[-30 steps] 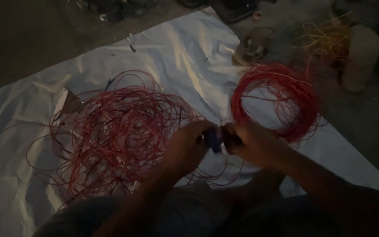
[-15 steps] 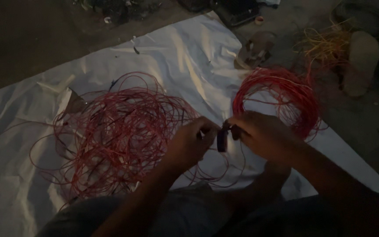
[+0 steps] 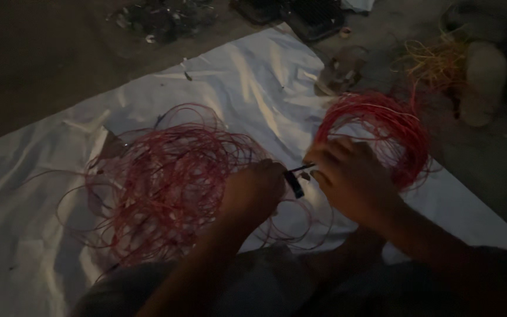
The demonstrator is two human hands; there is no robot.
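**wirenut:** While both hands are bunched that close together over the white sheet (image 3: 253,88), the weak spot looks like the small dark piece (image 3: 294,184) between them. The left hand (image 3: 253,191) is curled shut beside it, and the right hand (image 3: 350,182) has its fingers closed around the other end, with what looks like a thin red strand leading in. It's too dim to say who's really pinching what.

**coil_guy:** Agreed, the light is the big risk imo. You can barely see the strand, so a slip or a nicked fingertip seems likely if that dark piece is a cutter or clip. Can't tell which.

**wirenut:** The other worry is the loose red wire tangle (image 3: 159,188) sprawled just left of the left hand. Loops lie right under the forearm, so I'd guess one tug on the strand could drag the whole mess tighter.

**coil_guy:** Meanwhile the neat red coil (image 3: 382,132) sits just behind the right hand, touching or nearly so. If that wrist bumps it, the loops could spring open and mix with the tangle.

**wirenut:** Plus the sheet is wrinkly plastic on bare ground. Anything small dropped there probably vanishes in a fold. The yellow wire bundle (image 3: 435,61) is well apart, at least.
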